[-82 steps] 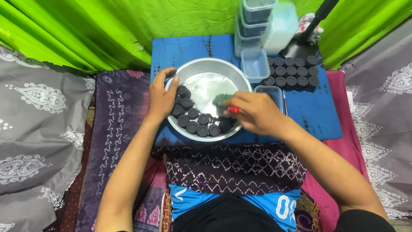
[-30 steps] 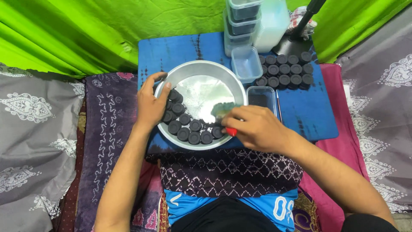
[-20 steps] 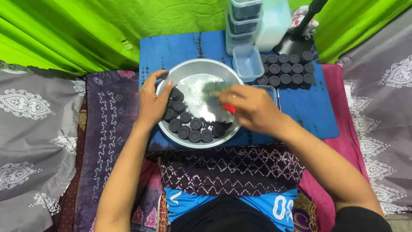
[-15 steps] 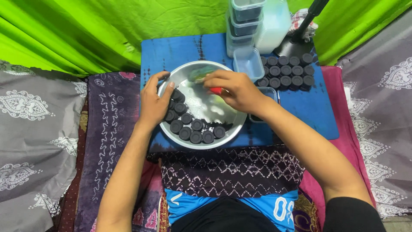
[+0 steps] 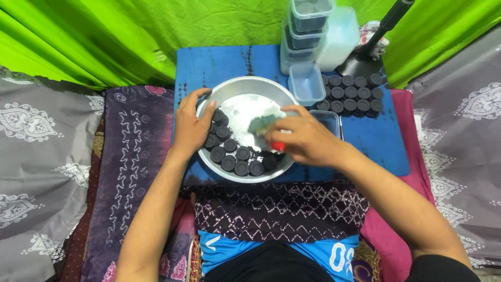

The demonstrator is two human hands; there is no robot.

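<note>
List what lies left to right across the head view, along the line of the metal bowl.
Grey patterned cloth → purple patterned cloth → left hand on the bowl's rim → metal bowl with dark round caps → right hand → blue mat → pink cloth.

At the far edge of my blue board stands a stack of clear lidded plastic tubs, with a bundle of frosted lids leaning just right of it. One open clear tub sits before the stack; I see no labels, signs or screens
</note>
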